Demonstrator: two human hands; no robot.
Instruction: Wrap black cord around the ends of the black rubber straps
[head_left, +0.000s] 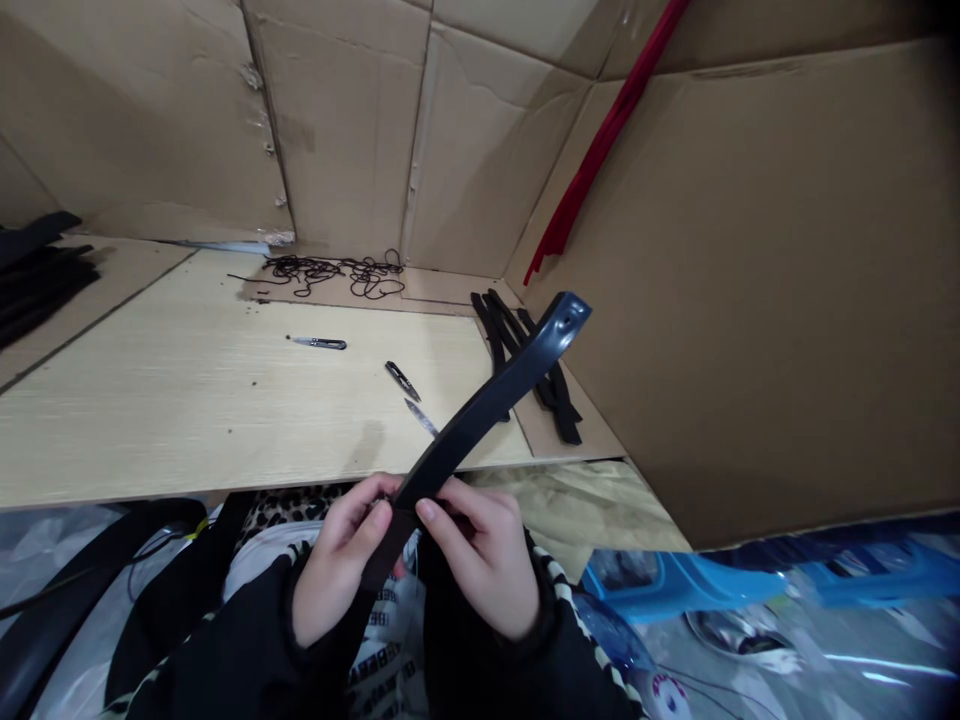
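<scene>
Both hands, left (337, 572) and right (491, 555), pinch a curved glossy black strip (487, 412), seemingly mid-work; slim black strips (568, 425) lie beyond them.

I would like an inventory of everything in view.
held strip: 1, black, both hands
loose strips: several, black, table's right end
dark pile: 1, black, far left
snips: 2, dark, mid-table
blade: 1, silvery, beside held strip
threads: tangled, uncounted, dark, table's back
red strip: 1, red, right cardboard
cardboard: several, brown, back and right
table: 1, pale, centre
blue plastic: uncounted, blue, lower right
floor clutter: unclear, mixed, lower corners
left hand, right hand: 1 each, black-sleeved, holding strip
</scene>
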